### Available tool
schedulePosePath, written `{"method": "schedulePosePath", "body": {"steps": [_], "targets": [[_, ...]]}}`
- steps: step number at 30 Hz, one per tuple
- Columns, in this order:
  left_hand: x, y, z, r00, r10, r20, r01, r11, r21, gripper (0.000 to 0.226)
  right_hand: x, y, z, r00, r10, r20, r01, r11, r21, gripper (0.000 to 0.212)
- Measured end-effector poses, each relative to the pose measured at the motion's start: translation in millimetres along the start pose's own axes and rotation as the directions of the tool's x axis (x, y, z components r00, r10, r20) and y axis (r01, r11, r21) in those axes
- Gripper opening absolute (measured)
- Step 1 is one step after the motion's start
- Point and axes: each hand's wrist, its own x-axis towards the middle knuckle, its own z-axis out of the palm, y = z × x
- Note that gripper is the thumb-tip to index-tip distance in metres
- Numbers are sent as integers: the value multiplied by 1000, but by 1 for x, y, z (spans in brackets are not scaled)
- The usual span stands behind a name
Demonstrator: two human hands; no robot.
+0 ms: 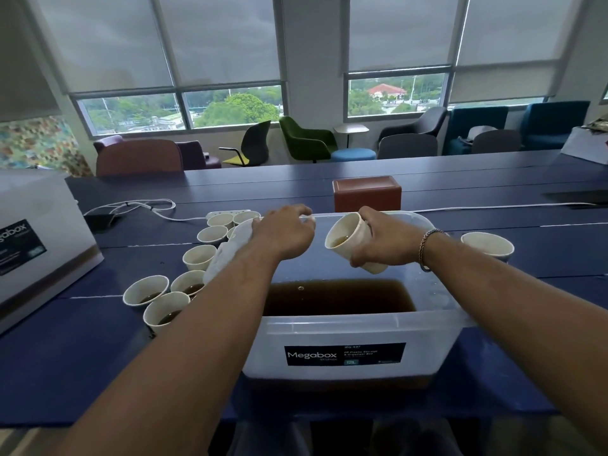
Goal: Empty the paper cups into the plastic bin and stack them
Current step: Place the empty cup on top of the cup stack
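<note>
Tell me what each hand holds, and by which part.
The right hand grips a tilted white paper cup round its side wall, over the clear plastic bin. The left hand seems to hold a white stack of cups by one end.

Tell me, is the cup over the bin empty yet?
Not yet. The cup in the right hand is tipped over the bin, and a little brown drink shows inside.

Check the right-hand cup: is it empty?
No, brown liquid shows inside the tilted cup that the right hand holds over the bin.
</note>
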Motion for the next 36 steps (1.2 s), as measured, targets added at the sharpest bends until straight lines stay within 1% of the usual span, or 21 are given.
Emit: {"method": "schedulePosePath", "body": {"steps": [7, 10, 12, 16, 19, 22, 25, 29, 33, 36], "targets": [[-2, 2, 1, 1000, -17, 14, 17, 1000, -9, 40, -1, -2, 2, 1000, 4, 22, -2, 999, -54, 67], [-4, 4, -1, 1000, -21, 17, 21, 1000, -4, 41, -2, -3, 2, 1000, -5, 1, 5, 997, -78, 64], [-6, 4, -2, 1000, -19, 17, 19, 1000, 1, 42, -4, -3, 1, 1000, -23, -8, 21, 992, -123, 61], [-8, 5, -2, 1000, -16, 19, 16, 1000, 0, 43, -7, -4, -2, 994, -57, -90, 35, 972, -234, 57], [-8, 4, -2, 1000, -13, 19, 13, 1000, -3, 42, -4, -3, -4, 986, -74, -148, 45, 981, -190, 57], [-9, 5, -4, 999, -15, 33, 15, 1000, 13, 40, -3, -6, -4, 971, -113, -212, 75, 980, -182, 63], [-9, 5, -4, 999, -18, 42, 17, 999, 30, 40, -2, -6, -3, 942, -162, -294, 98, 970, -223, 67], [-9, 5, -4, 999, -19, 46, 18, 999, 29, 40, -1, -4, -2, 907, -184, -378, 75, 956, -284, 69], [-10, 6, -5, 999, -23, 47, 22, 999, 31, 40, -1, -4, -1, 887, -198, -417, 58, 944, -325, 71], [-11, 5, -5, 998, -19, 56, 18, 999, 28, 40, -2, -5, 0, 885, -201, -419, 51, 938, -342, 71]]}}
